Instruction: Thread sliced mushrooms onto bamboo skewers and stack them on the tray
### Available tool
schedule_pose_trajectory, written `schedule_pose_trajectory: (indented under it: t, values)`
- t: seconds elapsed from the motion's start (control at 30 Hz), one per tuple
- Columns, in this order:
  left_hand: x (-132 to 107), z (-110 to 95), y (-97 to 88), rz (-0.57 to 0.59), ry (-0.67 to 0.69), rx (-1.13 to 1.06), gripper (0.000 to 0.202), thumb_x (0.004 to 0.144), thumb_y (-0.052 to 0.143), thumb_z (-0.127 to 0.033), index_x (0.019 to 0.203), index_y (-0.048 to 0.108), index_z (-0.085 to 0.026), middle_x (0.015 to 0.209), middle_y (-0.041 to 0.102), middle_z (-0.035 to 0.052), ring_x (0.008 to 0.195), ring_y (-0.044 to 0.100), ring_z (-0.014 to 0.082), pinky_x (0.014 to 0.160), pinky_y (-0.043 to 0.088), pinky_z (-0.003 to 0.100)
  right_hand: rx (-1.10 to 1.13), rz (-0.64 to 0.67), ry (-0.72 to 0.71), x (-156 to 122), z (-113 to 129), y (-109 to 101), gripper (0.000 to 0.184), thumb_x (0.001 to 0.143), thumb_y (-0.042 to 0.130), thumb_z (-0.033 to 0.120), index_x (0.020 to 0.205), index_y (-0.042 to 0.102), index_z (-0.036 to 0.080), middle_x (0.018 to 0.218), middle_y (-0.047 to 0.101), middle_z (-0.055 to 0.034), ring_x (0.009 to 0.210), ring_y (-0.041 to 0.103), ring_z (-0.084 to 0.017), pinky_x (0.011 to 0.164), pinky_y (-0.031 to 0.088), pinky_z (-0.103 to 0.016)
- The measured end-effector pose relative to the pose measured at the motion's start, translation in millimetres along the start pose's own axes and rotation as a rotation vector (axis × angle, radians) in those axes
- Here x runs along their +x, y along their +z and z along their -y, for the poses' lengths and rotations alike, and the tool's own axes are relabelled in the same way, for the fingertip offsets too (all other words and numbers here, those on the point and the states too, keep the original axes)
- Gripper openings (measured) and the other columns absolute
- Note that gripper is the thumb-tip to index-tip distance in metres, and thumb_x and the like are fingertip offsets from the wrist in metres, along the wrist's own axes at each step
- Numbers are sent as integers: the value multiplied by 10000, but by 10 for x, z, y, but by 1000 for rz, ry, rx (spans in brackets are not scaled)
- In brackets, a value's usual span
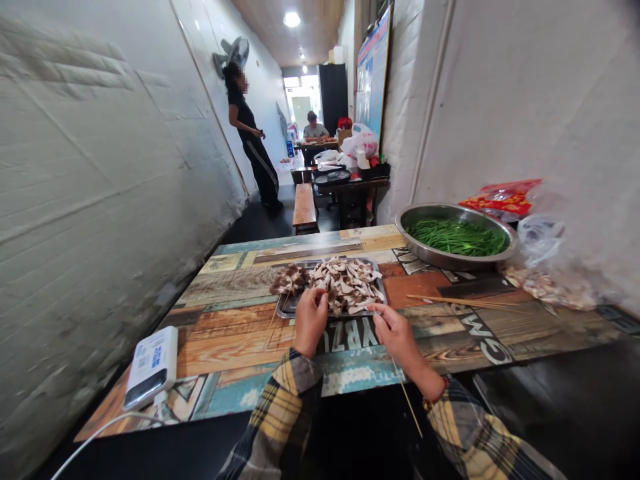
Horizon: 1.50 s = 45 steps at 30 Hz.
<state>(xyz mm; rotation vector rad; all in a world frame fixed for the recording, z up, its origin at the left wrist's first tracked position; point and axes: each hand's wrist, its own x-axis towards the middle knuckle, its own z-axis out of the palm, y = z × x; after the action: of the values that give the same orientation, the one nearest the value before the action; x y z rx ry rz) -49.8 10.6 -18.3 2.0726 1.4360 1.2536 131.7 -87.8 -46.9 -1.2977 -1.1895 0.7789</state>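
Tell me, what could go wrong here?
The thin stick held in the right hand's grip slants down past the near edge of the table, so it might snag or poke. The mushroom pieces are heaped in the tray, some sticking out over its left end, so a bump could spill a few. And the white cable plugged into the white box trails over the edge; catching it might drag the box off.

A white power bank [151,365] (cable [125,415] plugged in) lay on the bench [215,337]; a metal bowl [431,256] held greens [456,237] beside a red bag [505,198].
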Motion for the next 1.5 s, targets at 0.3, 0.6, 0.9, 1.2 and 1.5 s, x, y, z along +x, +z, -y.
schedule_pose_trajectory:
  t: [0.3,0.6,0.9,1.2,1.5]
  values:
    - [-29,49,-71,210,-54,332,245,863,518,-347,732,624,-168,739,582,44,710,538,169,639,342,275,-147,-34,-29,-8,-100,35,334,852,476,328,1029,676,128,460,451,59,406,414,-111,425,335,-211]
    - [7,26,81,132,-91,127,139,776,581,-257,684,619,-160,702,592,32,695,530,158,646,336,259,-229,21,-35,-31,-32,48,343,859,435,294,1027,670,109,469,445,55,427,436,-119,450,346,-218]
    - [49,-228,80,246,-416,-922,253,678,696,-348,735,529,-166,685,612,-13,569,541,96,516,360,194,-43,4,-24,-89,-14,19,334,870,462,324,1026,664,109,459,434,67,399,420,-104,437,350,-209]
    - [136,-393,217,425,-497,-1062,450,688,732,-315,1088,609,-151,761,650,19,584,582,89,501,396,175,-141,-22,-127,-178,41,-14,328,891,452,247,1125,662,152,690,678,-26,509,567,-127,525,461,-227]
    - [75,-396,289,445,-362,-947,277,757,677,-340,948,564,-175,618,561,-44,510,548,82,444,340,168,-275,47,-240,-161,73,5,340,904,469,222,1190,651,197,1015,741,-62,779,707,-169,711,548,-255]
